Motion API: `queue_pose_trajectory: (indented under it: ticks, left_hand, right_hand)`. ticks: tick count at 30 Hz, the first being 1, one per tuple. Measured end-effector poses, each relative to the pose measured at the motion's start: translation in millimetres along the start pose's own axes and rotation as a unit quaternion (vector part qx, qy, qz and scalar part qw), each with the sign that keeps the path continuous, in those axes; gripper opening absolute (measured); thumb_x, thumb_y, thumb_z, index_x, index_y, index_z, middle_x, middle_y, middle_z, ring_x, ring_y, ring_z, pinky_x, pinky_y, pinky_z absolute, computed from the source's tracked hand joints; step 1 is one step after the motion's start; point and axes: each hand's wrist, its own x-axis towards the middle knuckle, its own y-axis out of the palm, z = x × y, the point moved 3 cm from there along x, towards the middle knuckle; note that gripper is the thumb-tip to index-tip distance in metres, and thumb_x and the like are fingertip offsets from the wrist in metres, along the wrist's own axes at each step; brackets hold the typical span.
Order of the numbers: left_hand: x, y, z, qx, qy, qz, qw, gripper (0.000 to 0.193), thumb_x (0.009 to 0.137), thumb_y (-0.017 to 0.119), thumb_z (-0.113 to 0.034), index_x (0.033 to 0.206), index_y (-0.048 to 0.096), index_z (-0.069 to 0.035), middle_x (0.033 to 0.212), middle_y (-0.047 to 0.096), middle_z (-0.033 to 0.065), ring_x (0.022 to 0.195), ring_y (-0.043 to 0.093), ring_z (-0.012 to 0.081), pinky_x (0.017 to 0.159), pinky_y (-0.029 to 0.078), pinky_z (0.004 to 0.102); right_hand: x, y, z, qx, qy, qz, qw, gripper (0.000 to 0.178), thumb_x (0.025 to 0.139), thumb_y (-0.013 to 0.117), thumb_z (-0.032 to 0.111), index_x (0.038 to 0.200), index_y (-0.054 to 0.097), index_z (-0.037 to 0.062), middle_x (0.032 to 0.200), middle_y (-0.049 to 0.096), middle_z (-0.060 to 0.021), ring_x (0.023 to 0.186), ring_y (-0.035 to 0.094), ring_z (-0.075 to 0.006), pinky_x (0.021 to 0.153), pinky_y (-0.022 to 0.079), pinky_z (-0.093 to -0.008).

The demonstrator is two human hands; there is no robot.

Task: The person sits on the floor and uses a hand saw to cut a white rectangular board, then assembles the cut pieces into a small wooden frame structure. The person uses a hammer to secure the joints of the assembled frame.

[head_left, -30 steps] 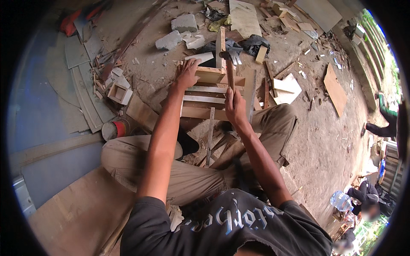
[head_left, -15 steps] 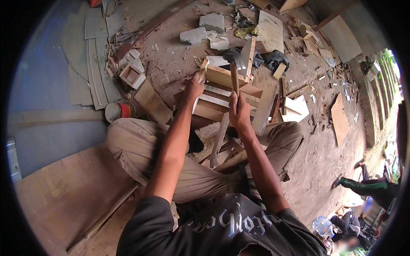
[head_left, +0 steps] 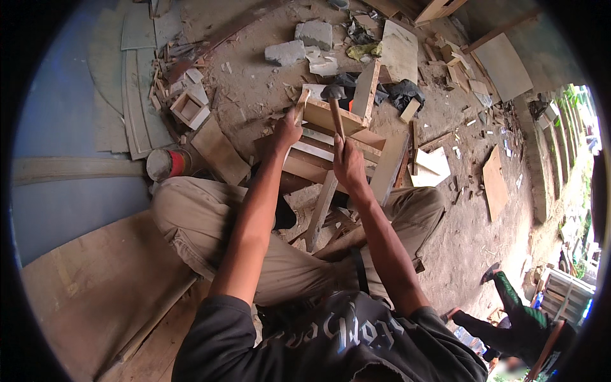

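My right hand [head_left: 349, 163] is closed round the wooden handle of a hammer [head_left: 338, 119]. Its dark metal head lies above the far board of a small slatted wooden frame [head_left: 382, 167]. At that board's left end, my left hand [head_left: 288, 132] grips the frame's corner by a short upright piece; the fingertips are partly hidden. From the right end another upright board [head_left: 366, 93] rises. The frame rests on the ground just beyond my crossed legs, and a loose wooden stick [head_left: 322, 210] leans toward it from between them.
Grey concrete blocks [head_left: 285, 53], wood scraps and black plastic [head_left: 403, 94] litter the dirt floor beyond. A small open wooden box [head_left: 189, 109] and a tin with a red band [head_left: 168, 164] sit to the left. Another person [head_left: 519, 315] is at the lower right.
The hammer head has swung left along the far board, and my right hand has shifted slightly left. My left hand keeps its grip. The person at lower right has moved.
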Motion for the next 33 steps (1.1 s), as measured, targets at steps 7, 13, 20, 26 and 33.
queue_pose_trajectory:
  ticks: [7,13,20,26,33]
  left_hand:
    - [0,-2,-13,-0.007,-0.012,0.038,0.999,0.055,0.084,0.058,-0.014,0.137,0.046,-0.004,0.117,0.061,0.0332,0.11,0.059,0.0492,0.092,0.048,0.0536]
    - [0,0,-1,0.007,0.0,0.038,0.999,0.067,0.078,0.058,-0.012,0.142,0.04,-0.004,0.112,0.063,0.0337,0.104,0.062,0.049,0.091,0.05,0.0523]
    - [-4,-10,-15,0.019,0.028,-0.003,0.999,0.072,0.085,0.061,-0.017,0.149,0.031,-0.005,0.133,0.051,0.0333,0.121,0.053,0.045,0.101,0.044,0.0512]
    - [-31,-28,-73,0.183,0.207,-0.084,0.958,0.081,0.087,0.063,-0.019,0.156,0.021,-0.015,0.156,0.028,0.0215,0.141,0.035,0.0376,0.107,0.037,0.0578]
    - [-30,-27,-73,0.16,0.219,-0.042,0.962,0.089,0.084,0.065,-0.011,0.157,0.016,-0.017,0.158,0.025,0.0215,0.141,0.034,0.0403,0.11,0.036,0.0539]
  right_hand:
    - [-2,4,-17,0.022,-0.002,0.004,1.0,0.033,0.103,0.051,0.028,0.088,0.05,-0.0015,0.066,0.057,-0.0308,0.069,0.056,-0.0542,0.056,0.042,-0.0555]
    - [-5,12,-26,0.011,-0.01,0.016,1.0,0.033,0.102,0.051,0.027,0.088,0.052,-0.0025,0.066,0.057,-0.0324,0.069,0.057,-0.055,0.056,0.044,-0.0557]
    - [-18,-7,-6,0.043,0.016,-0.03,0.998,0.033,0.102,0.051,0.026,0.087,0.052,-0.0023,0.067,0.058,-0.032,0.069,0.058,-0.0538,0.057,0.044,-0.0562]
    - [-24,-16,-29,0.049,0.063,-0.021,0.997,0.032,0.102,0.05,0.028,0.092,0.052,-0.0021,0.071,0.06,-0.0324,0.071,0.058,-0.0541,0.059,0.044,-0.0563]
    - [-35,-30,-39,0.055,0.069,-0.016,0.996,0.034,0.103,0.048,0.031,0.098,0.051,-0.0021,0.073,0.058,-0.0347,0.076,0.058,-0.0551,0.063,0.042,-0.0577]
